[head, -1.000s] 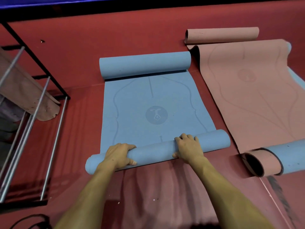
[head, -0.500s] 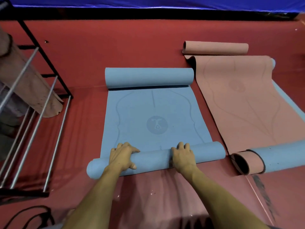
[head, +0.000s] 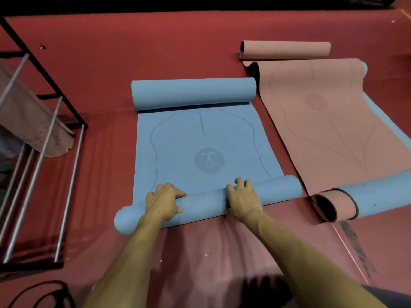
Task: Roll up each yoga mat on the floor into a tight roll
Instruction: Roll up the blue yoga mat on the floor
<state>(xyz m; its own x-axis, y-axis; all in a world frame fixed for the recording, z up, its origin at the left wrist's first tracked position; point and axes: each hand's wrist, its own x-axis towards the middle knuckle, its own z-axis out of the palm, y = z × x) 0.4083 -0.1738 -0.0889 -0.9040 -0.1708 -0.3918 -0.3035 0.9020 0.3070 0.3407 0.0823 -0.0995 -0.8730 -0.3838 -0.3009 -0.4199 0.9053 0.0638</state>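
A blue yoga mat (head: 206, 138) lies flat on the red floor in the middle of the view. Its far end is curled into a thick roll (head: 193, 93). Its near end is wound into a slimmer roll (head: 204, 204) lying slightly askew, left end nearer me. My left hand (head: 164, 201) grips this near roll left of centre, fingers curled over its top. My right hand (head: 243, 200) grips it right of centre, fingertips reaching onto the flat mat. To the right lies a pink mat (head: 322, 121), curled at its far end (head: 284, 50) and at its near end (head: 360, 201).
A black metal rack with silver rods (head: 44, 138) stands at the left and holds a worn tan mat (head: 33, 121). A black cable (head: 44, 290) loops on the floor at bottom left. Red floor (head: 155, 52) stretches beyond the mats.
Both hands have shifted their hold on the near blue roll, fingers reaching further over its top. The roll has crept slightly towards the mat's round emblem.
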